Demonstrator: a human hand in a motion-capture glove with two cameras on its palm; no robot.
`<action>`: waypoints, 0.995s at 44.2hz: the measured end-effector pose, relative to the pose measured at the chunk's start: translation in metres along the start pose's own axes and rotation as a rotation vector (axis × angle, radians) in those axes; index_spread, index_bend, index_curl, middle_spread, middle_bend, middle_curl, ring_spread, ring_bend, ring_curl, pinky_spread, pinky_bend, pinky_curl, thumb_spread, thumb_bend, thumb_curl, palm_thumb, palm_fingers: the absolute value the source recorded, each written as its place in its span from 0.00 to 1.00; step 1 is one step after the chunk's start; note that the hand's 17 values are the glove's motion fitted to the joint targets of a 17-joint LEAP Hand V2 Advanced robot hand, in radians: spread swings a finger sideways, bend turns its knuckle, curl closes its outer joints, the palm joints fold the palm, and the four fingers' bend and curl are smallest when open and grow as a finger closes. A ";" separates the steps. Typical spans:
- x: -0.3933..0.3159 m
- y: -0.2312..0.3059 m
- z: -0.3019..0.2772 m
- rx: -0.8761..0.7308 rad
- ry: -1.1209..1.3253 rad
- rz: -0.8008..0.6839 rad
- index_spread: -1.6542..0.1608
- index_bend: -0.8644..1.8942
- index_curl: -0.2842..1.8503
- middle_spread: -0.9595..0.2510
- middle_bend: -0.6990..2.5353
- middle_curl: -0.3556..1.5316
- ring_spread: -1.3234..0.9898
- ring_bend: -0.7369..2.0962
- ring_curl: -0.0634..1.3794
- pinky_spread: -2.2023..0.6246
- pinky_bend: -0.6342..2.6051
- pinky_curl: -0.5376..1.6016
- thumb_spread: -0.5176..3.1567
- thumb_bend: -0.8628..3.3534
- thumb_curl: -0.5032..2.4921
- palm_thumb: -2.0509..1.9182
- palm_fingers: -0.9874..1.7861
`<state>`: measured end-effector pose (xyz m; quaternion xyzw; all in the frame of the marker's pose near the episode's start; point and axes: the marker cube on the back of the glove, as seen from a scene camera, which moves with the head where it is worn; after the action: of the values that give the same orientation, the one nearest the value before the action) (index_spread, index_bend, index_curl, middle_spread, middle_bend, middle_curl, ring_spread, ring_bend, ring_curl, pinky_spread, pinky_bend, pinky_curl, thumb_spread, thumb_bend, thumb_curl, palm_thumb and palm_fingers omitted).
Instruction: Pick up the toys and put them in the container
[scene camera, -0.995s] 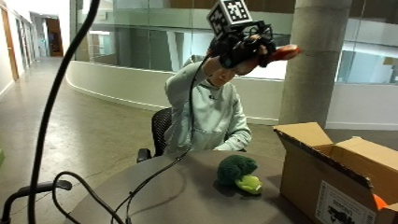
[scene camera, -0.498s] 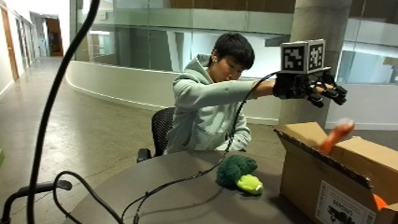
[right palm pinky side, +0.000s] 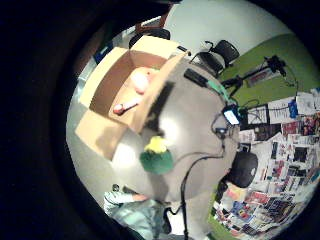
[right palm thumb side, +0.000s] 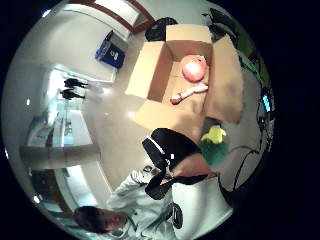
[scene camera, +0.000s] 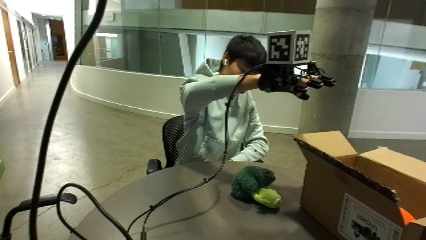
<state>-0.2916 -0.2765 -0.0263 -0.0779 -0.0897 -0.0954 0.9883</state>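
1. Up above the desk (scene camera: 200, 210) in the outside view, the gloved right hand (scene camera: 296, 80) is held out at head height, its grip apart: fingers stretched forward and holding nothing. A green plush toy (scene camera: 253, 186) with a yellow-green patch lies on the desk near the edge beside the cardboard box (scene camera: 363, 192), whose flaps stand open. The person sits at the far edge, with the bare hand low behind the desk.
2. From the little finger side palm view, the open box (right palm pinky side: 107, 87) stands past the desk's edge and holds a round pink-orange toy (right palm pinky side: 140, 80) and a long pale toy with a red end (right palm pinky side: 125, 106). The green plush toy lies on the desk, just beside a box flap.
3. From the thumb side palm view, the same two toys lie in the box, the round one (right palm thumb side: 194, 67) deeper in, the long one (right palm thumb side: 189, 93) beside it.
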 end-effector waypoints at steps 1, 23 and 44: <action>0.006 0.006 0.001 -0.010 0.016 -0.008 0.79 0.37 0.30 0.81 0.24 0.34 0.56 0.31 0.16 0.79 0.36 0.43 0.45 0.20 0.31 0.53 0.25; 0.044 0.127 0.220 -0.466 0.113 -0.122 0.78 0.34 0.24 0.80 0.26 0.35 0.56 0.32 0.16 0.78 0.37 0.43 0.44 0.20 0.29 0.52 0.28; 0.050 0.103 0.287 -0.278 0.089 -0.087 0.74 0.39 0.26 0.86 0.24 0.21 0.51 0.67 0.34 0.69 0.59 0.48 0.48 0.26 0.34 0.66 0.56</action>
<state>-0.2686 -0.1365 0.2477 -0.2056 -0.0352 -0.1532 0.9659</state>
